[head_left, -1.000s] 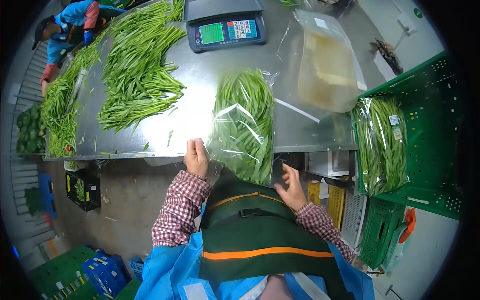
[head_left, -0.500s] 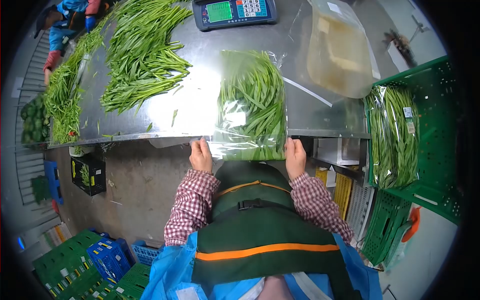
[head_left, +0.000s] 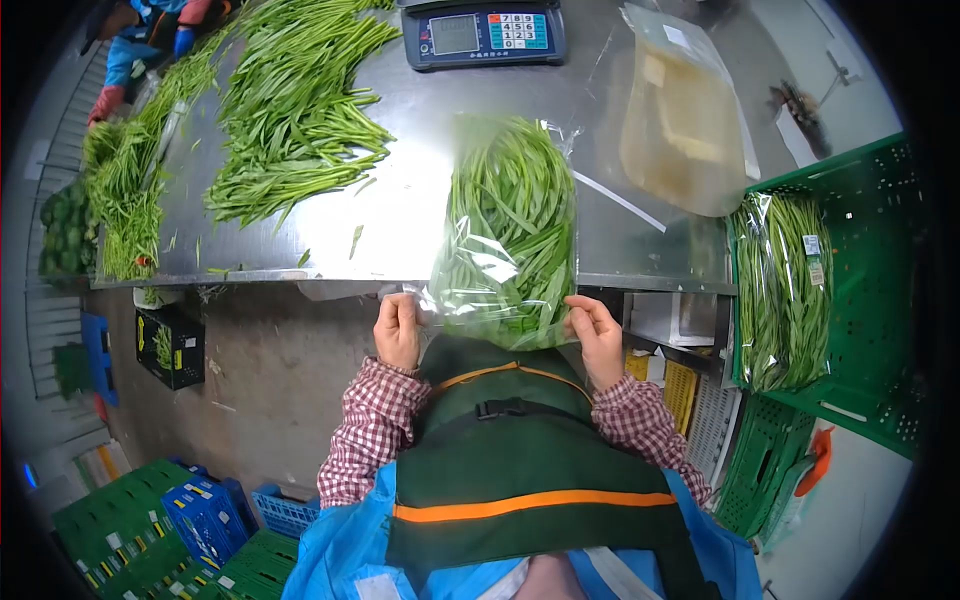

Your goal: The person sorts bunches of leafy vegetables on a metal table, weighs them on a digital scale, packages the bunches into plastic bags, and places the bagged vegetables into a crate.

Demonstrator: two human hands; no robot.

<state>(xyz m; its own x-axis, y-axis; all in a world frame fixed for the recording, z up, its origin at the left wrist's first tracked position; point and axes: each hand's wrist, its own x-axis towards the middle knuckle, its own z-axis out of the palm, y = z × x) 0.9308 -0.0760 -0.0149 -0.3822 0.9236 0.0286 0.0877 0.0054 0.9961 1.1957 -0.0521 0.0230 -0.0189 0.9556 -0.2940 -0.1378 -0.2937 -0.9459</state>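
A clear plastic bag (head_left: 508,235) full of long leafy greens lies at the near edge of the metal table (head_left: 330,240), its near end hanging over toward my apron. My left hand (head_left: 398,330) pinches the bag's near left corner. At the near right corner, my right hand (head_left: 597,338) is closed on the film between thumb and fingers. Left of the bag lies a large loose pile of the same greens (head_left: 300,120). Beyond the bag stands a digital scale (head_left: 483,35), its display grey.
A green crate (head_left: 870,290) on the right holds bagged greens (head_left: 785,290). A stack of clear bags (head_left: 680,120) lies at the back right. More greens (head_left: 130,190) line the left, near a co-worker's gloved hand (head_left: 106,103). Crates (head_left: 215,520) stand on the floor.
The bag's near end has come closer to my body and sags lower. My right hand has turned inward. The scale's display has gone from lit green to grey.
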